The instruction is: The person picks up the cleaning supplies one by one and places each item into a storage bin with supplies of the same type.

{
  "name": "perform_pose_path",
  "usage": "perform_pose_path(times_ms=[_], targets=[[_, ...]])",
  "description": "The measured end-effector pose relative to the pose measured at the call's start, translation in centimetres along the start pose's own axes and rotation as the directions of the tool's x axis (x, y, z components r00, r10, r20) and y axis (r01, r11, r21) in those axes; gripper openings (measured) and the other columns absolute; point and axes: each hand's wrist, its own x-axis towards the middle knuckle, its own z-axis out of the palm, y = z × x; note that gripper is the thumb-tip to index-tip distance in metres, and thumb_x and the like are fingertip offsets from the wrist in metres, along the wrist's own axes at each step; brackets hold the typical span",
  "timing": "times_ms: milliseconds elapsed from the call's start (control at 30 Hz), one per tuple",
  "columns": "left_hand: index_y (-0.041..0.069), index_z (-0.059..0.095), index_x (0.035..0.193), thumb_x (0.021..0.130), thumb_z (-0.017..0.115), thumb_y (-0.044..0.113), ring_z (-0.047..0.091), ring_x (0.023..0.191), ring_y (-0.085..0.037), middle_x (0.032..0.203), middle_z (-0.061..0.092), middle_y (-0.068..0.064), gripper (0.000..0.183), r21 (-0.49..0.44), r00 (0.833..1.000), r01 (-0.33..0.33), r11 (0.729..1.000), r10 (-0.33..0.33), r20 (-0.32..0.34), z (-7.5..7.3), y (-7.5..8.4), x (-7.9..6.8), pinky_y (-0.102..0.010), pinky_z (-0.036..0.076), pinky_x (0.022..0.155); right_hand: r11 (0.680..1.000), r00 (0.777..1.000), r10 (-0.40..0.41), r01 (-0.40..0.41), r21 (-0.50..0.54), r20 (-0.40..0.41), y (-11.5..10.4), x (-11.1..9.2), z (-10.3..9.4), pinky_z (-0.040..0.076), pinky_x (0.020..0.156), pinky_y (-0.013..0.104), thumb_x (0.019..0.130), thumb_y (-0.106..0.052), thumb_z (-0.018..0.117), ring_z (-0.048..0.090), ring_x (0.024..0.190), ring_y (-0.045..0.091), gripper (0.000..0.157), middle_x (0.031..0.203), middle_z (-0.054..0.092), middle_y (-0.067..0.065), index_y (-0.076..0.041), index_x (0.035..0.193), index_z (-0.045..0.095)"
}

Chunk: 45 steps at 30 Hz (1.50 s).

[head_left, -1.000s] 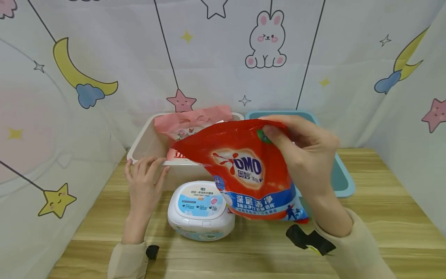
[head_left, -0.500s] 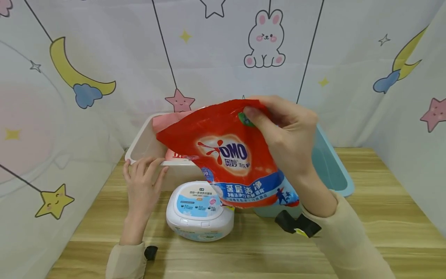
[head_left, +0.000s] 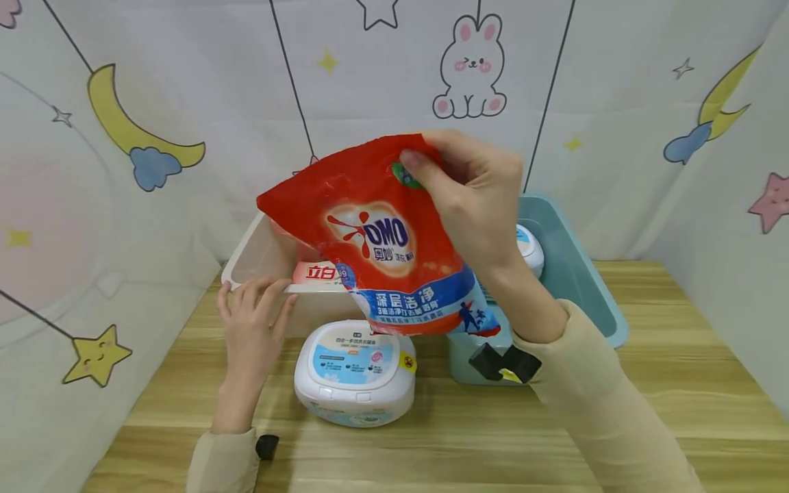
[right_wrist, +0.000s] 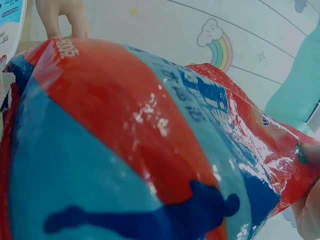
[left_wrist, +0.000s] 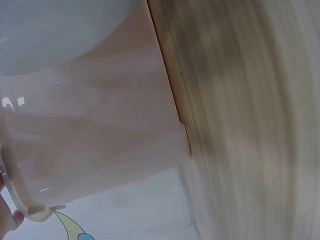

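My right hand [head_left: 477, 198] pinches the top edge of a red and blue bag of laundry powder [head_left: 370, 233], marked OMO, and holds it up above the white bin [head_left: 320, 311]. The bag fills most of the right wrist view, and it hides much of the bin's inside. My left hand [head_left: 255, 329] rests its fingers on the bin's front rim at the left corner. Behind the held bag, a pink package [head_left: 314, 272] with red lettering lies in the white bin. A white tub with a blue label [head_left: 356, 383] stands on the table in front of the bin.
To the right stands a blue-green bin [head_left: 607, 311], partly behind my right arm. Inside it, a white container [head_left: 531, 250] shows. Both bins stand on a wood-grain table [head_left: 690, 383] before a white patterned curtain [head_left: 382, 82].
My right hand has lifted the laundry powder bag and carried it leftward, from beside the tub to over the white bin. The left hand has stayed on the rim.
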Motion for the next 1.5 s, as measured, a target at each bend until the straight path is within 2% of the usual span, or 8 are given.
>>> perform_pose_path(times_ms=[267, 433, 600, 900, 1133, 1333, 1500], targets=[[0.005, 0.066, 0.109, 0.085, 0.072, 0.016, 0.051, 0.108, -0.039, 0.108, 0.061, -0.018, 0.027, 0.018, 0.999, 0.004, 1.000, -0.005, 0.040, -0.2, 0.0, 0.2, -0.063, 0.017, 0.111, 0.999, 0.999, 0.043, -0.043, 0.019, -0.001, 0.9, 1.7, 1.7, 0.057, 0.083, 0.029, 0.090, -0.003, 0.063, 0.072, 0.092, 0.021, 0.020, 0.102, 0.072, 0.019, 0.005, 0.107, 0.070], [0.005, 0.066, 0.108, 0.083, 0.073, 0.015, 0.051, 0.107, -0.039, 0.107, 0.061, -0.018, 0.028, 0.013, 1.000, 0.003, 1.000, -0.004, 0.026, -0.1, 0.0, 0.2, -0.063, 0.018, 0.111, 0.998, 0.998, 0.056, -0.056, 0.039, 0.011, 1.3, 2.6, 3.0, 0.057, 0.082, 0.028, 0.090, -0.004, 0.063, 0.072, 0.091, 0.019, 0.021, 0.102, 0.072, 0.018, 0.005, 0.108, 0.070], [0.005, 0.066, 0.108, 0.082, 0.074, 0.013, 0.051, 0.106, -0.038, 0.106, 0.061, -0.018, 0.028, 0.017, 1.000, 0.009, 1.000, -0.010, 0.025, -0.1, -0.1, -0.1, -0.063, 0.019, 0.110, 0.997, 0.997, 0.072, -0.072, -0.002, 0.039, 1.4, 3.7, 4.4, 0.056, 0.083, 0.024, 0.091, -0.007, 0.063, 0.072, 0.091, 0.016, 0.021, 0.103, 0.073, 0.016, 0.003, 0.109, 0.070], [0.004, 0.067, 0.108, 0.085, 0.071, 0.019, 0.051, 0.107, -0.039, 0.106, 0.062, -0.018, 0.027, 0.012, 1.000, 0.001, 1.000, -0.001, 0.016, -0.1, -0.3, 0.0, -0.062, 0.018, 0.111, 0.996, 0.995, 0.093, -0.093, -0.016, 0.036, 1.9, 5.3, 5.8, 0.055, 0.084, 0.021, 0.092, -0.008, 0.062, 0.071, 0.093, 0.015, 0.020, 0.105, 0.073, 0.014, 0.001, 0.108, 0.070], [0.006, 0.067, 0.108, 0.085, 0.071, 0.019, 0.051, 0.107, -0.038, 0.107, 0.062, -0.017, 0.027, 0.025, 0.999, 0.007, 1.000, -0.008, 0.031, -0.2, -0.2, 0.0, -0.062, 0.017, 0.111, 0.993, 0.994, 0.092, -0.088, -0.076, 0.057, 3.3, 5.1, 6.5, 0.055, 0.083, 0.020, 0.093, -0.010, 0.061, 0.071, 0.093, 0.014, 0.021, 0.104, 0.073, 0.013, 0.000, 0.109, 0.071], [0.006, 0.067, 0.109, 0.086, 0.070, 0.020, 0.051, 0.108, -0.038, 0.107, 0.062, -0.017, 0.027, 0.025, 0.999, 0.008, 1.000, -0.009, 0.033, -0.3, -0.1, 0.0, -0.062, 0.017, 0.112, 0.973, 0.983, 0.172, -0.158, -0.168, 0.071, 5.1, 3.9, 6.7, 0.055, 0.083, 0.019, 0.091, -0.011, 0.064, 0.071, 0.093, 0.015, 0.021, 0.104, 0.074, 0.011, -0.003, 0.109, 0.072], [0.006, 0.067, 0.110, 0.089, 0.068, 0.023, 0.052, 0.108, -0.038, 0.107, 0.062, -0.017, 0.027, 0.027, 0.999, 0.005, 1.000, -0.006, 0.036, -0.3, -0.2, 0.0, -0.062, 0.018, 0.111, 0.973, 0.978, 0.198, -0.187, -0.136, 0.067, 6.4, 3.1, 6.8, 0.055, 0.084, 0.022, 0.090, -0.011, 0.065, 0.071, 0.093, 0.018, 0.019, 0.102, 0.074, 0.012, -0.002, 0.106, 0.073]])
